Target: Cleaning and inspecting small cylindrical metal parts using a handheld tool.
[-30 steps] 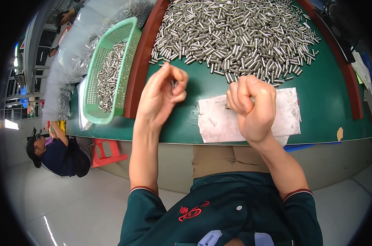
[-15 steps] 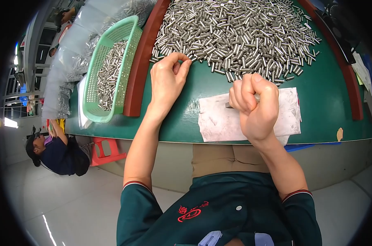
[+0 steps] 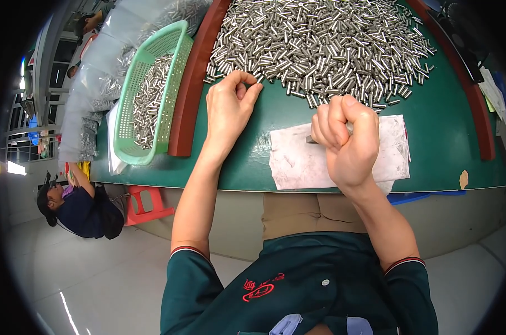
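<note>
A broad heap of short silvery metal pins (image 3: 320, 44) lies on the green tabletop in front of me. At its near left edge my left hand (image 3: 230, 106) is closed in a pinch, thumb and forefinger on the end of one metal pin (image 3: 260, 80). My right hand (image 3: 348, 139) is curled into a fist above a smudged white cloth (image 3: 292, 167). A grey metal end (image 3: 310, 139) pokes out from under its fingers, and another bit of metal shows near the thumb. The rest of what this fist holds is hidden.
Dark red wooden rails (image 3: 194, 89) border the work area left and right. Beyond the left rail stands a green plastic basket (image 3: 177, 84) of pins, beside clear bags (image 3: 77, 111) of metal parts. A seated person (image 3: 85, 206) and a red stool (image 3: 147, 205) are at far left.
The left hand has shifted very slightly to the right, its fingertips now at a pin on the heap's edge. The right fist stays almost where it was.
</note>
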Available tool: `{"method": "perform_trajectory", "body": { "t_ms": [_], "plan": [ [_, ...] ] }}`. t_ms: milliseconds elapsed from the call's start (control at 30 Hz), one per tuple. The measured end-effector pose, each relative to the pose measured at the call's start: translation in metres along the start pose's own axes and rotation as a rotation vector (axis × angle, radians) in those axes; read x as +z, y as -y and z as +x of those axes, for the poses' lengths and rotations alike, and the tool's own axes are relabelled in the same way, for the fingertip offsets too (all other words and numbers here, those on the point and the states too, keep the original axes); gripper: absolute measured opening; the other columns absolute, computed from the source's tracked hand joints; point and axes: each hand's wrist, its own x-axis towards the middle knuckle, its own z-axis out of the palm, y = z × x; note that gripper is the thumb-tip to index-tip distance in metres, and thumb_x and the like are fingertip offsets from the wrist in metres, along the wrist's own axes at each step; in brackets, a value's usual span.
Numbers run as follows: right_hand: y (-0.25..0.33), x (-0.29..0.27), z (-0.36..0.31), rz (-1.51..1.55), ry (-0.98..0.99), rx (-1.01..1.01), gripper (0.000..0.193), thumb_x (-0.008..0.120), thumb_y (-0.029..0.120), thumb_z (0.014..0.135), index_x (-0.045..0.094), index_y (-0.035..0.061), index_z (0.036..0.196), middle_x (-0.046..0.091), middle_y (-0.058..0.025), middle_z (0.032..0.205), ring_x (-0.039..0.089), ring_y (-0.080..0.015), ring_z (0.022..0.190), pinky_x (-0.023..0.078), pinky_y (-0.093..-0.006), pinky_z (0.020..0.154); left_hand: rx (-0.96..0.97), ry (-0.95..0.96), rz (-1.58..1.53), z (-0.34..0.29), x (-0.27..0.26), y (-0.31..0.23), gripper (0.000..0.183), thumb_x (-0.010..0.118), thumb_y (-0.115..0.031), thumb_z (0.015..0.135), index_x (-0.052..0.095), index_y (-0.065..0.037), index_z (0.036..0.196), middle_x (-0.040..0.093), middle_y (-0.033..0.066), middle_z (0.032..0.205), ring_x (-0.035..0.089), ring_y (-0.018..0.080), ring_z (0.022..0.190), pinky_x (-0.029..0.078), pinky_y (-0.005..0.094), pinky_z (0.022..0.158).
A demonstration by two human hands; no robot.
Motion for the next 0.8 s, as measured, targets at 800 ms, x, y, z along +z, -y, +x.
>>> {"method": "perform_trajectory", "body": {
  "t_ms": [800],
  "plan": [
    [0.000,-0.001,0.000,-0.001,0.021,-0.024,0.030,0.032,0.009,0.080,0.027,0.0065,0.050,0.027,0.0017,0.045,0.021,-0.0054,0.042,0.017,-0.0230,0.039,-0.011,0.183,-0.138,-0.064,-0.017,-0.039,0.004,0.062,0.001,0.068,0.059,0.002,0.069,0.034,-0.0027,0.049,0.029,0.0040,0.046,0.026,0.0206,0.042]
  ]
}}
